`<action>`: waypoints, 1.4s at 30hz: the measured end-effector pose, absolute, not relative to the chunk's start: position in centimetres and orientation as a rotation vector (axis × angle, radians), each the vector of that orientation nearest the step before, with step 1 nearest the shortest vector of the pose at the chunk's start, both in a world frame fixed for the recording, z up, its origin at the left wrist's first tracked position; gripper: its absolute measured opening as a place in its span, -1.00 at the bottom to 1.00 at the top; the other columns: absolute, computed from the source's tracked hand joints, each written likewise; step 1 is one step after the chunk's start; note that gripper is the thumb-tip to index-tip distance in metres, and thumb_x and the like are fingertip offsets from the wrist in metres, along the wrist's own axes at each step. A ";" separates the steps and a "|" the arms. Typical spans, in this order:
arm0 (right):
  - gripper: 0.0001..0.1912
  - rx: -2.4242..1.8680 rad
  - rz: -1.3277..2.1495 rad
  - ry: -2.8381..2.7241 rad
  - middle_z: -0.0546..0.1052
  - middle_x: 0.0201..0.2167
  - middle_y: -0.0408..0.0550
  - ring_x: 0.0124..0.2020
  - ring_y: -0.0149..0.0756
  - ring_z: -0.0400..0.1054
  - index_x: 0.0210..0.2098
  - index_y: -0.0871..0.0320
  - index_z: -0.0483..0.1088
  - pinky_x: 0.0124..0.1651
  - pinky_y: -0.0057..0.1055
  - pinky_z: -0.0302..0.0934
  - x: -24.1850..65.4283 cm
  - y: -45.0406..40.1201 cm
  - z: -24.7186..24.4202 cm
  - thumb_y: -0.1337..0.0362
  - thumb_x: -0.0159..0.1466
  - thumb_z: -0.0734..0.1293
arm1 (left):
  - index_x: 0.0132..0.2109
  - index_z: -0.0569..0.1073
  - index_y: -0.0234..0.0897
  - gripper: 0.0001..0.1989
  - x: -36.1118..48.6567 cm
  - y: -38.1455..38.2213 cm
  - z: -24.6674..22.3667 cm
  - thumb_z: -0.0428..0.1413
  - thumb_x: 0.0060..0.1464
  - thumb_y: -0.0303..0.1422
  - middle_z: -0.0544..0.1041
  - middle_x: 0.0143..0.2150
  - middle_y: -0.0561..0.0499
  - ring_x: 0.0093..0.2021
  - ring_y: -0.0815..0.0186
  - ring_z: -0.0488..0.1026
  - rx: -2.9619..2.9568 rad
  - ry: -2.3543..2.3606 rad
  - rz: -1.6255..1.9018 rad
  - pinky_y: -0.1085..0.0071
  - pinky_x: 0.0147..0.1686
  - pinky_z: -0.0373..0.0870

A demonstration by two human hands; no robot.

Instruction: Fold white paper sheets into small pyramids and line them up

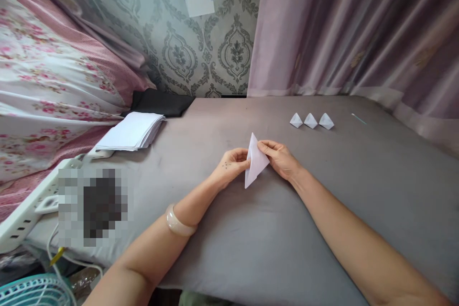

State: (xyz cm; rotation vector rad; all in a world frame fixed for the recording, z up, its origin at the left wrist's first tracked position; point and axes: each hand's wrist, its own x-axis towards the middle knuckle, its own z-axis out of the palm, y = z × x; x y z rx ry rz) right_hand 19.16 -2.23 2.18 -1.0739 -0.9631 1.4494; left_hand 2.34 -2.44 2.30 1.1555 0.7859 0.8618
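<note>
A folded sheet of white paper (pixel 256 165), shaped like a pointed triangle, is held between my two hands above the grey-covered surface. My left hand (pixel 232 166) pinches its left side, thumb in front and the other fingers partly hidden behind. On the upper right edge, my right hand (pixel 279 157) grips the paper between thumb and fingers. Three small folded paper pieces, the left (pixel 296 121), the middle (pixel 311 121) and the right (pixel 326 121), stand in a row farther back on the right.
A stack of white paper (pixel 131 131) lies at the left, near a black flat item (pixel 161 102). A thin light-blue stick (pixel 359 118) rests at the far right. White power strips (pixel 28 205), cables and a teal fan (pixel 34 291) occupy the left edge. Curtains hang on both sides.
</note>
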 end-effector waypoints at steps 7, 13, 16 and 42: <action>-0.41 -1.320 0.703 -1.439 0.42 0.00 0.08 -0.04 -0.16 0.34 0.03 0.09 0.38 -0.01 -0.20 0.26 16.7 -3.7 2.4 -0.04 0.08 0.40 | -0.42 0.43 -0.36 -0.86 1.8 -2.4 2.1 0.16 -0.05 -0.35 0.39 -0.53 0.09 -0.47 0.42 0.31 1.579 1.233 1.041 0.51 -0.47 0.19; -0.61 -1.460 0.407 -1.566 0.43 -0.17 0.08 -0.36 -0.29 0.36 -0.06 0.20 0.37 -0.17 -0.24 0.31 15.0 -4.7 1.1 0.16 0.15 0.32 | -0.30 0.48 -0.30 -0.87 1.6 -2.5 2.2 0.07 -0.03 -0.50 0.48 -0.39 0.04 -0.40 0.40 0.35 1.853 1.417 1.085 0.46 -0.35 0.28; -0.70 -1.484 0.318 -1.635 0.44 -0.23 0.05 -0.37 -0.28 0.37 -0.11 0.19 0.37 -0.16 -0.24 0.29 15.2 -4.7 0.8 0.32 0.15 0.24 | -0.30 0.49 -0.29 -0.89 1.8 -2.3 1.9 0.08 0.00 -0.45 0.51 -0.37 0.02 -0.38 0.37 0.39 1.801 1.408 1.088 0.43 -0.31 0.32; -0.45 -1.576 0.354 -2.246 0.36 -0.05 0.07 -0.04 -0.10 0.31 0.20 0.07 0.23 -0.04 -0.23 0.24 17.9 -4.2 0.4 0.36 0.20 0.18 | 0.00 0.41 -0.33 -0.74 -2.1 0.3 1.3 -0.07 0.22 -0.43 0.41 -0.05 -0.16 -0.04 0.18 0.34 2.724 0.931 0.477 0.29 -0.04 0.34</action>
